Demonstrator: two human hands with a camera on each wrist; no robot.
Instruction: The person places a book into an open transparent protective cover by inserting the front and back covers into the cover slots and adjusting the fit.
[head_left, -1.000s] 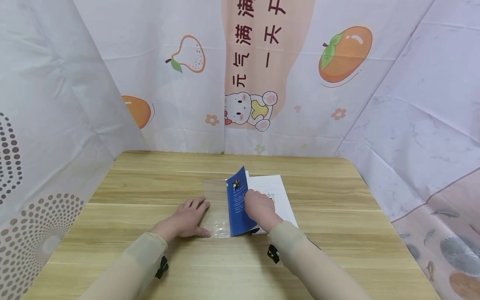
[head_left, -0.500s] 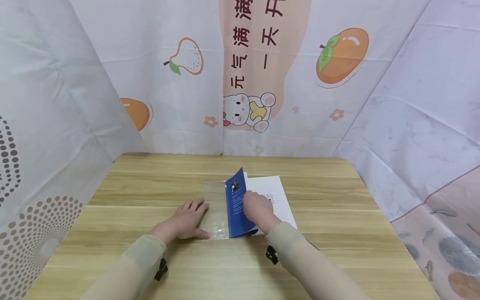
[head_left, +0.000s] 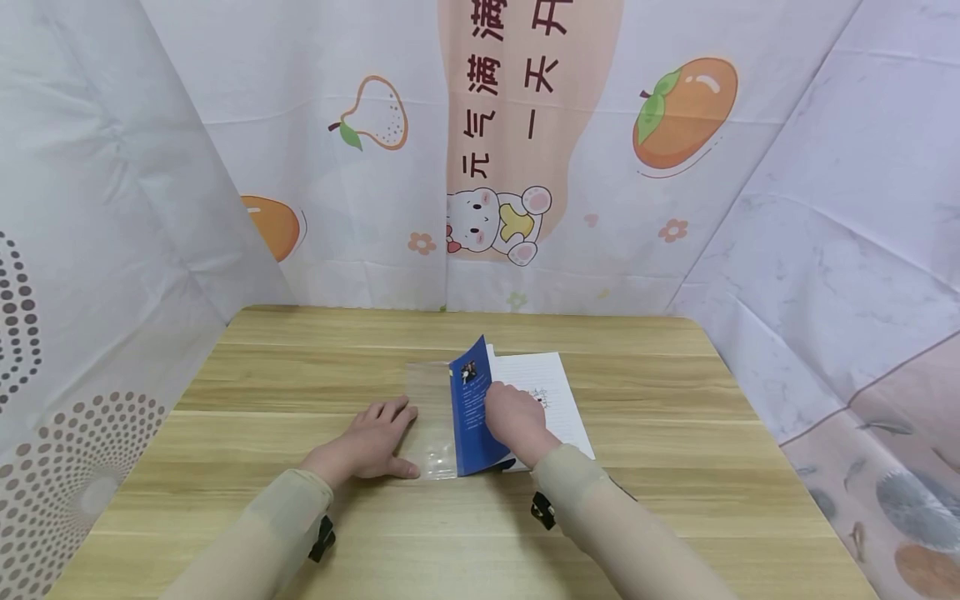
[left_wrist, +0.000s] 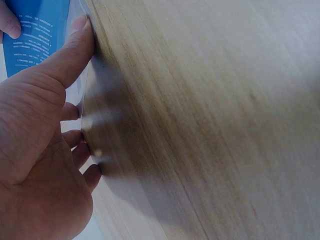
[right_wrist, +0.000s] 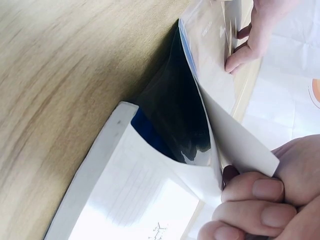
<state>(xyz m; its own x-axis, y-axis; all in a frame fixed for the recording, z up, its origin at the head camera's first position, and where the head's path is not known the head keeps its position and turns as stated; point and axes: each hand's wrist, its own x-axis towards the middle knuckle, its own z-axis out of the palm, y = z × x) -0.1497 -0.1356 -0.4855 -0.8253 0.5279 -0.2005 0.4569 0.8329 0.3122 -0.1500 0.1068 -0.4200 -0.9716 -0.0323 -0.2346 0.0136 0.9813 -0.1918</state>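
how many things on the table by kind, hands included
book: 1, lying open, its blue cover raised
clear plastic sleeve: 1, flat on the table beside the cover
hands: 2, left hand flat on the sleeve's edge, right hand gripping the cover
total: 4

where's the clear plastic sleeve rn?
Head view: the clear plastic sleeve lies flat on the wooden table, centre, just left of the book's raised blue cover. The left hand presses its left edge.
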